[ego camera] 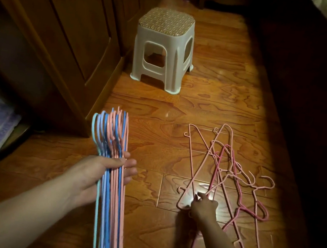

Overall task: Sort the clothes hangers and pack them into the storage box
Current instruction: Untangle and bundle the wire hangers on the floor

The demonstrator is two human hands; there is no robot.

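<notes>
Now gathering: the left hand (96, 172) clasps the stacked hangers (111, 180); the right hand (204, 208) pinches a loose pink hanger (190, 170) on the floor (214, 101), which should be lifted free next.

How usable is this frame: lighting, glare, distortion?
Head view: a warm light pool covers the mid floor, with glare by the right hand among the loose pink hangers; right side and corners go near black; wide-angle bending at the edges; the left hand and its bundle stay readable.
</notes>
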